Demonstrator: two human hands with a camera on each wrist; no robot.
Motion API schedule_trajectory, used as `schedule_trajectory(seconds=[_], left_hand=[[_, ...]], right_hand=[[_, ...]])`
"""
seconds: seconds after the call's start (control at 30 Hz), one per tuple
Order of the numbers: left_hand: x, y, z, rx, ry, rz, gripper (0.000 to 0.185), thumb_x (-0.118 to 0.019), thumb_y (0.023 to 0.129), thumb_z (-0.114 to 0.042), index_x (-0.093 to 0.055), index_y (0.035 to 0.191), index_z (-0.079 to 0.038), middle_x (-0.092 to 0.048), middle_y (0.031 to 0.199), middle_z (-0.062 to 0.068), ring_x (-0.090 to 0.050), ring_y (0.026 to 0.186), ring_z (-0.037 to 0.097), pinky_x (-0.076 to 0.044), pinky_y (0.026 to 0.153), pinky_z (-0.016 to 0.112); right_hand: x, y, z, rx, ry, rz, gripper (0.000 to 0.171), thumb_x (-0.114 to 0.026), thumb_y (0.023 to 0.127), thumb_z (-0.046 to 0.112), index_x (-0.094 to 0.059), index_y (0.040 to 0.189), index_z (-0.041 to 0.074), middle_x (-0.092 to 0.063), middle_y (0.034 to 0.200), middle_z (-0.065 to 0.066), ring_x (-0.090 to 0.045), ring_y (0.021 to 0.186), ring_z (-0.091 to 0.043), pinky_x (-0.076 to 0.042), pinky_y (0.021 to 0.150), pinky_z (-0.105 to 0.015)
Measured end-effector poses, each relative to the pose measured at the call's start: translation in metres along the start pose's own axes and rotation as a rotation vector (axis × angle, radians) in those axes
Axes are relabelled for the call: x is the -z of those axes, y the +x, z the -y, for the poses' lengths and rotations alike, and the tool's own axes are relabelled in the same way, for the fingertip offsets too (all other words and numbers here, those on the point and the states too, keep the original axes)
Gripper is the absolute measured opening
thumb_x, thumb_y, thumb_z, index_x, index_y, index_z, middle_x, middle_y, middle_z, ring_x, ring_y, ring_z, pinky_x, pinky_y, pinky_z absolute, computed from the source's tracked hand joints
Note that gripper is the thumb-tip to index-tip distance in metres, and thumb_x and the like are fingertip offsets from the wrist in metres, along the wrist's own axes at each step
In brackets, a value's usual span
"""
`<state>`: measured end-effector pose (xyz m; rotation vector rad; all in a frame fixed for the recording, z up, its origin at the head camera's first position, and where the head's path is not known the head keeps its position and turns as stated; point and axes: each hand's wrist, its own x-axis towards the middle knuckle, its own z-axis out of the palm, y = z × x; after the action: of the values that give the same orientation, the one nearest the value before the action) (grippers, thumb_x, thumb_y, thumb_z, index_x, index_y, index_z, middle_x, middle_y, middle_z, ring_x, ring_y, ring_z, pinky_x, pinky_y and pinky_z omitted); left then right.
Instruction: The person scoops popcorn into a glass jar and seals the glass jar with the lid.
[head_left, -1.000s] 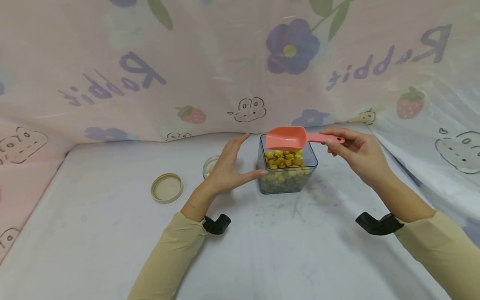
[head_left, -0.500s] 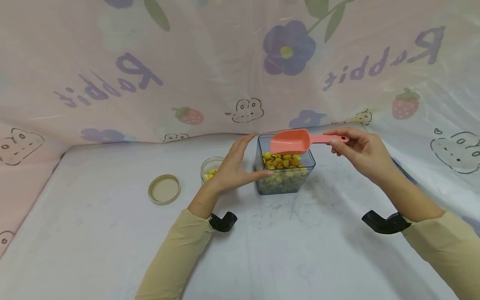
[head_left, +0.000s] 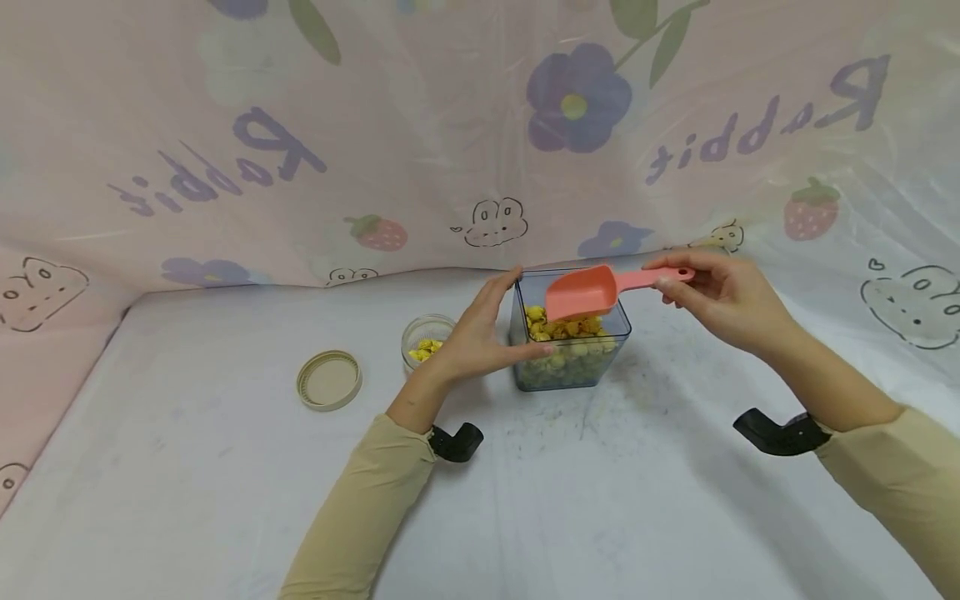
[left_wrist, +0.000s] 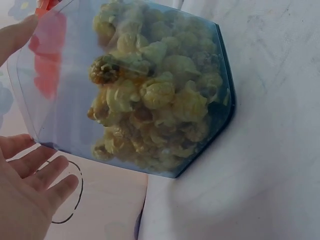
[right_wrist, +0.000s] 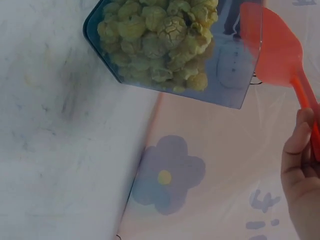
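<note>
A makeshift tabletop booth, draped in cartoon-printed plastic sheeting point(head_left: 450, 167).

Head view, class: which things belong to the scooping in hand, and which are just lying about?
In use:
- pink scoop, held by the right hand
- clear tub of yellow puffed snack
- left hand against the tub's side

Lying about:
- beige lid
- small jar
- printed cloth behind

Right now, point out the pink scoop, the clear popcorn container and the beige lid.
pink scoop point(head_left: 581, 293), head view, on its bowl.
clear popcorn container point(head_left: 570, 367), head view, on its front wall.
beige lid point(head_left: 329, 379), head view, on its centre.
</note>
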<state>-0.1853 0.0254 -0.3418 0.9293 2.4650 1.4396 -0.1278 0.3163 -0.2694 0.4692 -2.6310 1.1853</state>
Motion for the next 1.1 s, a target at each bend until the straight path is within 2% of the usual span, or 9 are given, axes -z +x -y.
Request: schedule_trajectory(seconds=[0.13, 0.3, 0.5, 0.67, 0.83, 0.97, 1.1], left_hand=[[-0.001, 0.003, 0.002, -0.024, -0.022, -0.012, 0.104, -0.083, 0.074, -0.032, -0.017, 0.154, -0.017, -0.026, 0.154, 0.003, -0.029, 0.141, 0.018, -0.030, 0.116, 0.040], [-0.002, 0.005, 0.005, -0.043, -0.077, -0.011, 0.103, -0.084, 0.074, -0.025, -0.018, 0.153, -0.016, -0.025, 0.153, 0.005, -0.032, 0.140, 0.019, -0.027, 0.117, 0.033], [-0.005, 0.006, 0.007, -0.052, -0.139, 0.009, 0.101, -0.082, 0.076, -0.021, -0.016, 0.153, -0.016, -0.022, 0.153, 0.008, -0.030, 0.141, 0.021, -0.025, 0.118, 0.031], [-0.007, 0.006, 0.008, -0.051, -0.175, 0.004, 0.100, -0.081, 0.076, -0.019, -0.017, 0.152, -0.016, -0.022, 0.153, 0.007, -0.029, 0.141, 0.024, -0.025, 0.118, 0.031], [-0.011, 0.004, 0.008, -0.034, -0.193, 0.009, 0.099, -0.081, 0.077, -0.019, -0.017, 0.152, -0.019, -0.022, 0.152, 0.004, -0.029, 0.141, 0.022, -0.026, 0.117, 0.032], [-0.012, 0.003, 0.009, -0.036, -0.212, 0.002, 0.099, -0.081, 0.076, -0.018, -0.017, 0.152, -0.020, -0.022, 0.153, 0.005, -0.030, 0.140, 0.022, -0.028, 0.116, 0.034], [-0.011, 0.003, 0.010, -0.044, -0.240, -0.011, 0.099, -0.082, 0.076, -0.016, -0.018, 0.152, -0.022, -0.022, 0.152, 0.007, -0.030, 0.140, 0.027, -0.030, 0.116, 0.036]], right_hand=[[0.002, 0.004, 0.005, 0.030, -0.062, 0.042, 0.024, -0.061, 0.091, 0.001, -0.064, 0.115, 0.001, -0.060, 0.081, 0.006, -0.057, 0.067, -0.005, -0.044, 0.058, -0.015], [0.003, 0.009, 0.010, 0.074, -0.165, 0.075, 0.024, -0.062, 0.092, 0.003, -0.065, 0.116, 0.003, -0.060, 0.084, 0.003, -0.056, 0.070, -0.003, -0.043, 0.062, -0.010], [0.004, 0.015, 0.011, 0.217, -0.327, 0.073, 0.025, -0.067, 0.087, -0.001, -0.067, 0.111, 0.006, -0.060, 0.086, 0.004, -0.051, 0.072, 0.000, -0.041, 0.065, -0.009], [0.003, 0.020, 0.017, 0.343, -0.396, 0.079, 0.031, -0.070, 0.080, -0.008, -0.066, 0.108, 0.005, -0.063, 0.088, 0.004, -0.052, 0.074, 0.000, -0.040, 0.065, -0.011], [0.005, 0.023, 0.024, 0.410, -0.457, 0.106, 0.033, -0.072, 0.077, -0.009, -0.065, 0.106, 0.005, -0.063, 0.089, 0.002, -0.048, 0.071, -0.003, -0.039, 0.062, -0.013], [0.004, 0.028, 0.033, 0.414, -0.505, 0.150, 0.027, -0.071, 0.080, -0.004, -0.065, 0.104, 0.006, -0.059, 0.085, 0.003, -0.042, 0.067, -0.005, -0.036, 0.056, -0.020], [0.001, 0.035, 0.052, 0.346, -0.559, 0.249, 0.018, -0.068, 0.086, 0.001, -0.065, 0.103, 0.007, -0.059, 0.087, 0.002, -0.044, 0.070, -0.008, -0.040, 0.059, -0.025]])
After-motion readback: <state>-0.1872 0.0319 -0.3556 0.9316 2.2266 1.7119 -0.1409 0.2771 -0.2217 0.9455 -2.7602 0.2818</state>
